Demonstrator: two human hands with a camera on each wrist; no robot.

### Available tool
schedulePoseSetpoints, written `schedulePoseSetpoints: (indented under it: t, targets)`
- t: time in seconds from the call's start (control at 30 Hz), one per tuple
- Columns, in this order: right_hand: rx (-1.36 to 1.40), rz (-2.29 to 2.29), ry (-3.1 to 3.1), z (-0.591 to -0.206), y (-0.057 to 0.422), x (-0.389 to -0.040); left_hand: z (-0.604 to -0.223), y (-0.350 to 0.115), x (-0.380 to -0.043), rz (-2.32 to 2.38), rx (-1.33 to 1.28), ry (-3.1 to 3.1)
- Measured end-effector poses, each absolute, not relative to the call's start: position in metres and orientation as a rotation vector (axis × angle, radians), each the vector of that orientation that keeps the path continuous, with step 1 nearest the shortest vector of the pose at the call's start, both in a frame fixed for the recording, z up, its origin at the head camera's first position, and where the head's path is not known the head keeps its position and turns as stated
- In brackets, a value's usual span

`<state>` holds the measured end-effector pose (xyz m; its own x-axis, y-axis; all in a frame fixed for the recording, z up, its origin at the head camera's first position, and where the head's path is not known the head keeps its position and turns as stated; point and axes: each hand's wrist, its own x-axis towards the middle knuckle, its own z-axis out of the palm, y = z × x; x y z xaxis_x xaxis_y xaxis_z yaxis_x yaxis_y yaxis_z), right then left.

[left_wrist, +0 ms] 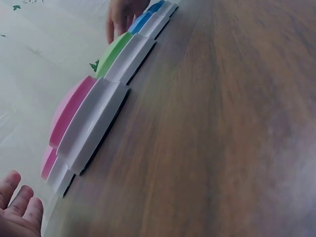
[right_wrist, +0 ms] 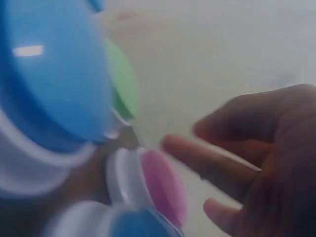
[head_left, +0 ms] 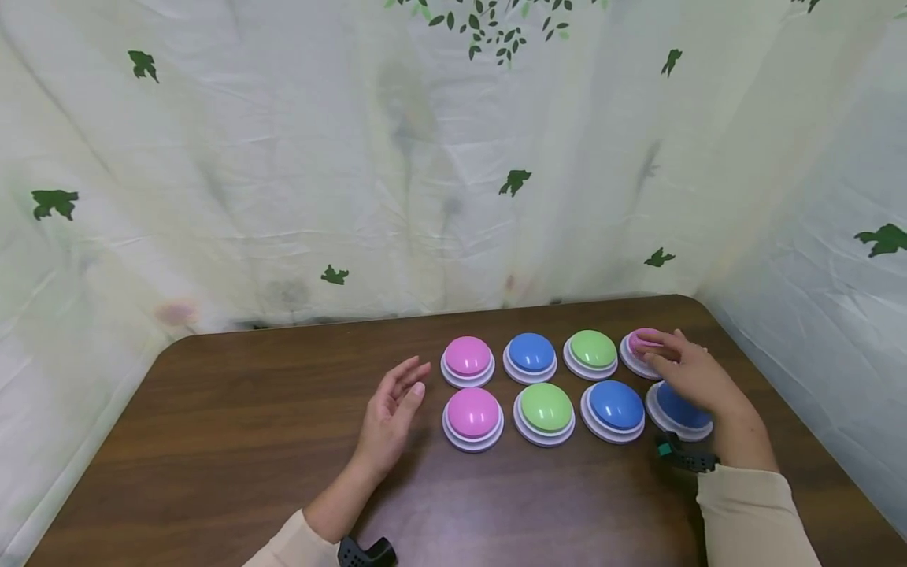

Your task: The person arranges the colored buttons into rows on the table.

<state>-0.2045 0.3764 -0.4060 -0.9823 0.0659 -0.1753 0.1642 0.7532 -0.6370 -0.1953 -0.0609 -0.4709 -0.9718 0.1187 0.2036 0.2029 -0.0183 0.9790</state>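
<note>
- Eight dome-topped push buttons, glossy plastic caps on white ringed bases, sit in two rows of four on a dark wood-grain table [head_left: 212,441].
- The right hand [head_left: 690,376] reaches over the right end of the rows, fingers extended and loosely spread, fingertips on the smooth cap of the far pink button [head_left: 640,344] at the back row's right end; nothing is gripped.
- Beneath that palm lies the near blue button [head_left: 676,413], partly hidden by the hand.
- In the right wrist view, blurred fingers [right_wrist: 207,163] hover at the pink dome; whether they press it cannot be told.
- The left hand [head_left: 393,413] stands on edge on the table, fingers relaxed and slightly curved, holding nothing, just left of the near pink button [head_left: 472,416].
- The back row also has a pink button [head_left: 468,359], a blue button [head_left: 531,354] and a green button [head_left: 592,351]; the front row a green button [head_left: 545,410] and a blue button [head_left: 615,408].
- A creased pale cloth [head_left: 283,173] printed with green leaves hangs behind and beside the table.
</note>
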Motion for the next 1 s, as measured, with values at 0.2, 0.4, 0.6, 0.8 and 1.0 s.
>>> schedulePoseSetpoints:
  t: [0.2, 0.4, 0.6, 0.8, 1.0]
  targets:
    - [0.449, -1.420, 2.757, -0.415, 0.399, -0.203, -0.472, -0.063, -0.194, -2.148, -0.416, -2.254]
    - [0.475, -1.521, 2.598, -0.429, 0.412, -0.203, -0.476, -0.063, -0.193, -2.158, -0.486, -2.353]
    - [0.470, -1.538, 2.511, -0.430, 0.422, -0.199, -0.474, -0.062, -0.191, -2.150, -0.588, -2.398]
    - [0.408, -1.315, 2.524, -0.415, 0.436, -0.185, -0.473, -0.061, -0.192, -2.093, -0.722, -2.424]
    - [0.325, -1.184, 2.499, -0.406, 0.440, -0.178, -0.475, -0.060, -0.192, -2.029, -0.737, -2.475]
